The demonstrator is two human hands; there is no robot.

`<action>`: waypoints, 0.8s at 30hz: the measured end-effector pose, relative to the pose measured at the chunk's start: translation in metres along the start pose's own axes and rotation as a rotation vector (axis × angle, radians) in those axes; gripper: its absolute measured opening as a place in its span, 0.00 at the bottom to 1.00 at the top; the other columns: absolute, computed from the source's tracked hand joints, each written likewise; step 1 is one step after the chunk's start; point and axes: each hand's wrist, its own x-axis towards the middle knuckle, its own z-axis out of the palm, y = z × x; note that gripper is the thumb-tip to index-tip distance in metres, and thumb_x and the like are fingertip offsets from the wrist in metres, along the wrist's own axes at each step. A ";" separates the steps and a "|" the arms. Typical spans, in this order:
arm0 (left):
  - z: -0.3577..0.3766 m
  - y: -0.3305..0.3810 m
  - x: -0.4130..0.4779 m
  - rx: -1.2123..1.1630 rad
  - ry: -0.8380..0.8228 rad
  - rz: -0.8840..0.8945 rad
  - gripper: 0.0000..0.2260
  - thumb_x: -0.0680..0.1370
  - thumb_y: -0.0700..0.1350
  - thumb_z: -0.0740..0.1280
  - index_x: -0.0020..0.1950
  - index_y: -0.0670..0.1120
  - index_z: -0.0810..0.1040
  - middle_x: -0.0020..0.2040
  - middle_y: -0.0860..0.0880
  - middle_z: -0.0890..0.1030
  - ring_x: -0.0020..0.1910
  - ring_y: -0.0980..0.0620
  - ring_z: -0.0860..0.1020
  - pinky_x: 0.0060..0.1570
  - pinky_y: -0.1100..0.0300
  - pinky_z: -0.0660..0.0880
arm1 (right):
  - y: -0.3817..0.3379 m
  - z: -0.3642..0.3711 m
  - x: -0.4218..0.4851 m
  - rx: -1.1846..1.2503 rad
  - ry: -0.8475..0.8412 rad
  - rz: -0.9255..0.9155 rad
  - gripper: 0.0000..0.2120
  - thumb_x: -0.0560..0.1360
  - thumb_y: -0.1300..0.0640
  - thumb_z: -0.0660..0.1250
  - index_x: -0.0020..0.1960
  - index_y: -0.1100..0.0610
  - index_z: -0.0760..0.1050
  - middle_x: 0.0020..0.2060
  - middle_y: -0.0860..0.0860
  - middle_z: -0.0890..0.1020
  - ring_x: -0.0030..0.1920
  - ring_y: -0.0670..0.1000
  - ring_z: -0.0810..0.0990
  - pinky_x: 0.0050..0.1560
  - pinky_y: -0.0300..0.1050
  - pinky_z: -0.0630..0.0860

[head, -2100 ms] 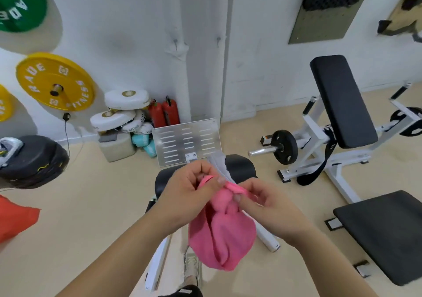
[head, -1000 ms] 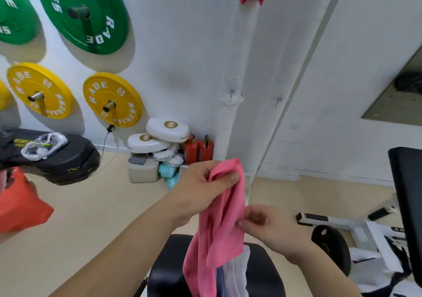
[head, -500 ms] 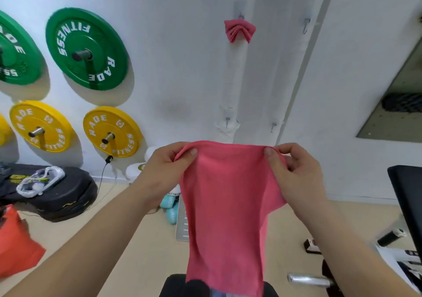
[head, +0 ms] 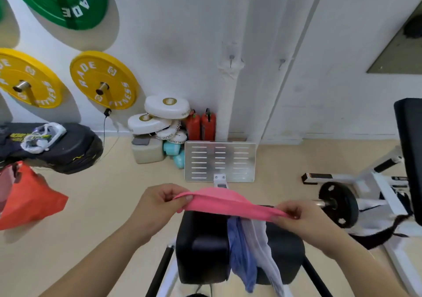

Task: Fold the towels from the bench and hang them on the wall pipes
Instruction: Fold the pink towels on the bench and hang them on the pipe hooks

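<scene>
Head view, left hand (head: 159,202) and right hand (head: 303,216) pinching pink towel (head: 228,204) ends

Both hands (head: 159,202) (head: 303,220) pinching a pink towel (head: 225,203) stretched flat between them, above a black bench (head: 203,246) draped with blue and white towels (head: 249,251)

A white painted wall (head: 182,33) fills the upper half, evenly lit. A green weight plate (head: 68,1) hangs at eleven o'clock, with two yellow plates (head: 104,79) below it toward ten. Where the wall meets the beige floor (head: 91,205), near twelve o'clock, stand stacked white pads (head: 166,108) and two red extinguishers (head: 208,124), a slotted metal plate (head: 220,160) just in front. A black padded block (head: 70,148) lies at nine o'clock, an orange bag (head: 29,200) below it. A white-framed machine (head: 383,189) with a black disc (head: 339,205) sits at three o'clock
</scene>
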 end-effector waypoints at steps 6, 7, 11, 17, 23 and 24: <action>0.010 -0.065 -0.076 0.147 -0.005 -0.073 0.13 0.83 0.40 0.64 0.52 0.54 0.86 0.50 0.57 0.87 0.53 0.60 0.83 0.55 0.71 0.75 | 0.046 0.056 -0.043 0.138 0.037 0.029 0.09 0.75 0.62 0.75 0.45 0.48 0.87 0.48 0.42 0.86 0.52 0.44 0.84 0.57 0.43 0.81; 0.011 -0.071 -0.088 0.153 0.013 -0.076 0.13 0.84 0.40 0.63 0.52 0.54 0.85 0.50 0.57 0.87 0.53 0.60 0.83 0.55 0.69 0.75 | 0.049 0.061 -0.052 0.161 0.019 0.036 0.09 0.75 0.63 0.75 0.44 0.49 0.87 0.47 0.45 0.87 0.51 0.45 0.85 0.56 0.42 0.81; 0.024 -0.084 -0.140 0.175 0.106 -0.047 0.15 0.84 0.37 0.61 0.50 0.53 0.84 0.45 0.54 0.86 0.47 0.55 0.83 0.51 0.61 0.78 | 0.062 0.075 -0.093 0.226 -0.041 0.009 0.10 0.77 0.64 0.73 0.43 0.51 0.87 0.36 0.52 0.85 0.37 0.46 0.81 0.41 0.37 0.78; 0.042 -0.106 -0.195 0.211 0.219 -0.020 0.12 0.83 0.40 0.63 0.46 0.52 0.83 0.39 0.48 0.85 0.38 0.49 0.80 0.37 0.65 0.74 | 0.092 0.094 -0.147 0.230 0.050 -0.046 0.07 0.76 0.57 0.75 0.39 0.49 0.86 0.36 0.52 0.85 0.36 0.43 0.79 0.40 0.37 0.75; 0.058 -0.116 -0.227 0.247 0.198 -0.048 0.11 0.84 0.43 0.63 0.46 0.52 0.83 0.39 0.55 0.84 0.39 0.56 0.80 0.39 0.62 0.75 | 0.118 0.104 -0.173 0.261 0.019 0.001 0.11 0.79 0.57 0.72 0.38 0.51 0.84 0.35 0.53 0.85 0.37 0.44 0.80 0.42 0.40 0.76; 0.060 -0.117 -0.230 0.244 0.200 -0.053 0.11 0.84 0.44 0.63 0.46 0.52 0.83 0.39 0.55 0.84 0.40 0.56 0.80 0.40 0.60 0.75 | 0.121 0.106 -0.174 0.266 0.005 0.008 0.11 0.79 0.58 0.71 0.38 0.53 0.84 0.36 0.55 0.85 0.37 0.46 0.80 0.43 0.40 0.76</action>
